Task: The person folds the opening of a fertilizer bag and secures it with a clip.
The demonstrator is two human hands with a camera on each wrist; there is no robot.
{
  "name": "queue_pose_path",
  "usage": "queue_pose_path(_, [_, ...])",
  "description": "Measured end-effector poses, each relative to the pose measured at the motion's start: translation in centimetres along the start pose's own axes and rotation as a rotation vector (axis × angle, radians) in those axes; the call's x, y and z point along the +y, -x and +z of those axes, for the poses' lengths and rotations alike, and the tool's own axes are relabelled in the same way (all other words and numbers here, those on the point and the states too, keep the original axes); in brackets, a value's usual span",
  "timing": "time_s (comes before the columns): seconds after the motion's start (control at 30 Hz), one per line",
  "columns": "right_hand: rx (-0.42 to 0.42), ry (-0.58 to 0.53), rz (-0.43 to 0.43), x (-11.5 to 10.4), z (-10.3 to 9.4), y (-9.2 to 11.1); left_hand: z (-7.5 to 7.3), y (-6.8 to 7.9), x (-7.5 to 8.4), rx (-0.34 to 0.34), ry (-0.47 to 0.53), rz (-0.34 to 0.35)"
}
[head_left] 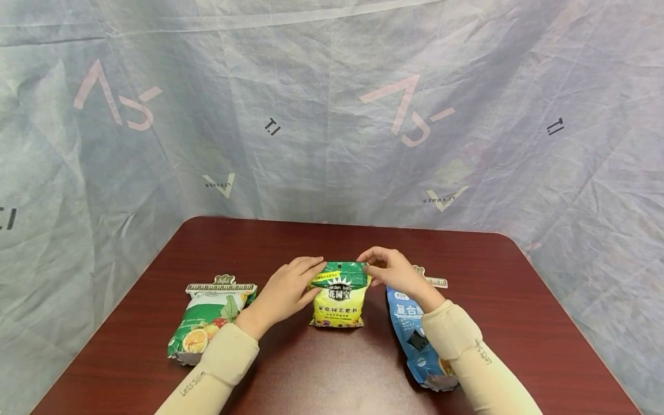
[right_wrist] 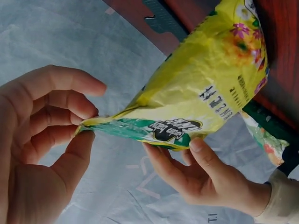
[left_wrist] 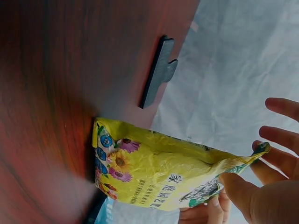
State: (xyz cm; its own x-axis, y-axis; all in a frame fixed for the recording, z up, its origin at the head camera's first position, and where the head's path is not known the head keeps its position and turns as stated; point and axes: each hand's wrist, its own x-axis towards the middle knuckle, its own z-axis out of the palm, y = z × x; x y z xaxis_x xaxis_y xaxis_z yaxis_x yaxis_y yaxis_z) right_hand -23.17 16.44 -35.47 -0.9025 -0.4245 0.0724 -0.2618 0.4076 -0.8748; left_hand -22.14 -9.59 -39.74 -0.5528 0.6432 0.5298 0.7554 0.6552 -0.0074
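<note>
As both hands (head_left: 287, 286) (head_left: 395, 272) pinch, yellow bag (head_left: 339, 305) upright

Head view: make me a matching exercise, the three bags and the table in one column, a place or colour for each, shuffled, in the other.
1. Yellow bag
2. Blue bag
3. Green-and-white bag
4. Table

A. Partly behind the right sleeve
B. Dark red, beneath the bags
C. Between the left hand and the right hand
D. Beside the left sleeve

Pairs: 1-C, 2-A, 3-D, 4-B
</note>
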Motion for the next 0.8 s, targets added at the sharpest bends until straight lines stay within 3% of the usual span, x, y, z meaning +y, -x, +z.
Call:
queue_pose_path(0.27, [0.075,0.181,-0.115,1.3,0.4,0.0,0.3,0.3,-0.1,0.021,-0.064,0.022])
queue_pose_path(0.63, [0.195,0.544,-0.529,0.7,1.7,0.9,0.3,0.5,0.0,0.049,-0.075,0.040])
queue_pose_path(0.8, [0.192,0.779,-0.605,0.2,2.7,1.3,0.2,0.5,0.0,0.048,-0.098,0.042])
